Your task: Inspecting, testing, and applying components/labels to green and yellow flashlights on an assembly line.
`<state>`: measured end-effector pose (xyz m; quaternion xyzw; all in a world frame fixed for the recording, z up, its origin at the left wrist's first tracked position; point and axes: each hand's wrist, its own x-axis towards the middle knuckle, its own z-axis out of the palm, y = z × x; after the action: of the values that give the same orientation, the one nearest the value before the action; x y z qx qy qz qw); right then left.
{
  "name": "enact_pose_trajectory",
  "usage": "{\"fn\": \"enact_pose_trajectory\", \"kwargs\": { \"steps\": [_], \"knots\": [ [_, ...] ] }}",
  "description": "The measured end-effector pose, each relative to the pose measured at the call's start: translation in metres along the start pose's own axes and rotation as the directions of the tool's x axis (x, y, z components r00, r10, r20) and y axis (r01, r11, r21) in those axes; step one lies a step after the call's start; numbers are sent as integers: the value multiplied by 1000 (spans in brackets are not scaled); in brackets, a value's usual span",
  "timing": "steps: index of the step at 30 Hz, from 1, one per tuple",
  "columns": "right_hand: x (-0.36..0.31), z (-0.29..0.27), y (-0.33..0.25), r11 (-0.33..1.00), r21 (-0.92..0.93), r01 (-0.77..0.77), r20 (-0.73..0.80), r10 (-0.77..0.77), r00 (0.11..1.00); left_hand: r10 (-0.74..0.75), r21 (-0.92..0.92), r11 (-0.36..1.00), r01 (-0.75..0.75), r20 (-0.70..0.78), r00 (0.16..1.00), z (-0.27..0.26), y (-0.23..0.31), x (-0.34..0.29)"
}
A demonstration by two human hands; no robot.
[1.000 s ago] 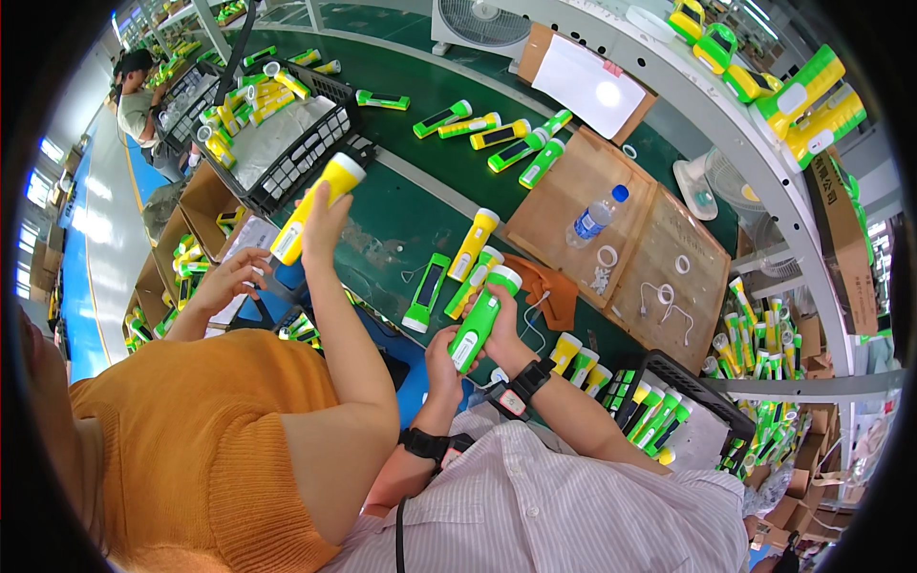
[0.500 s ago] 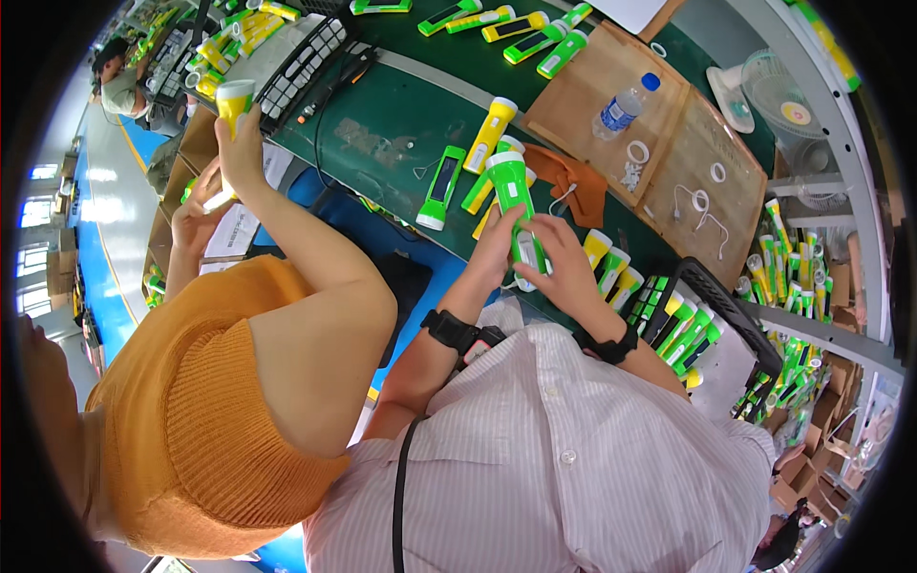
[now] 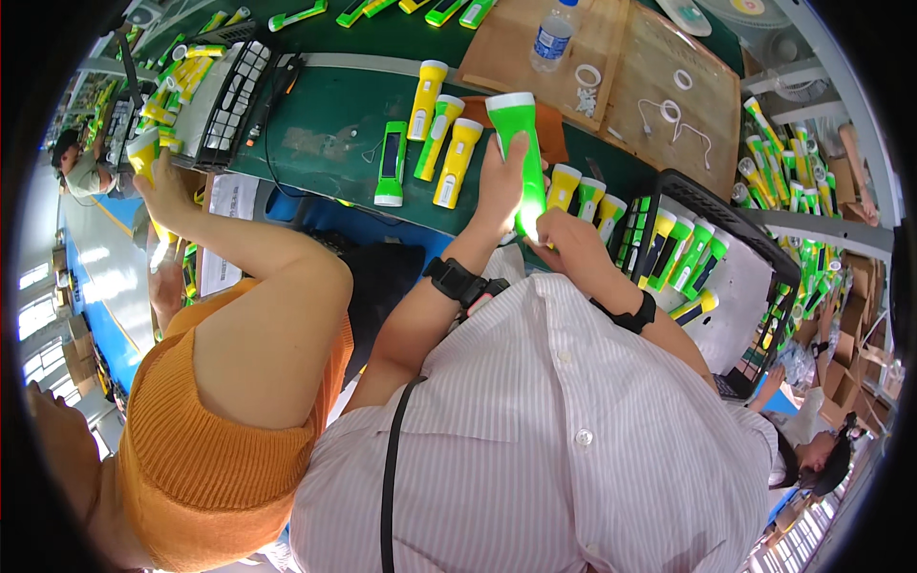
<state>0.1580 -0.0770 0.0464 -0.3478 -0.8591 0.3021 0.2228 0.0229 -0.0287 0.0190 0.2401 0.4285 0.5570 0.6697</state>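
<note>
My left hand [image 3: 501, 186] is wrapped round a green flashlight [image 3: 517, 122] with a white rim at its wide head. The head points away from me, and a bright white glow shows at the tail end. My right hand [image 3: 576, 245] is closed at that tail end, its fingertips touching it and partly hidden by the glare. Just left of it on the green table lie a yellow flashlight [image 3: 460, 164], a green-and-yellow flashlight [image 3: 438, 137] and a green flashlight with a dark panel [image 3: 390, 164]. An orange cloth [image 3: 550, 133] lies behind the held flashlight.
A black crate [image 3: 785, 258] of flashlights stands at my right. Beyond are a wooden board [image 3: 659, 143] with white rings and a cable, and a water bottle [image 3: 552, 38]. At my left, a co-worker in an orange top [image 3: 215, 420] holds a yellow flashlight [image 3: 143, 153] near another crate [image 3: 234, 105].
The held flashlight has turned in my left hand, and its tail end now glows. My right hand has shifted from its side to the tail. The whole view has shifted too.
</note>
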Motion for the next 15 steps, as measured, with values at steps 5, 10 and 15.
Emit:
{"fn": "enact_pose_trajectory", "kwargs": {
  "steps": [5, 10, 15],
  "knots": [
    [-28, -7, 15, 764, -345, 545, -174, -622, 763, 163, -3, 987, -164, -13, 986, 16, 16, -7],
    [-24, -12, 6, 757, -408, 510, -225, -625, 748, 212, 25, 977, -211, -65, 975, 13, 16, -10],
    [10, 7, 9, 956, 261, -130, -359, 221, 907, 343, 478, 804, -354, 114, 932, 5, -7, -13]
  ]
}}
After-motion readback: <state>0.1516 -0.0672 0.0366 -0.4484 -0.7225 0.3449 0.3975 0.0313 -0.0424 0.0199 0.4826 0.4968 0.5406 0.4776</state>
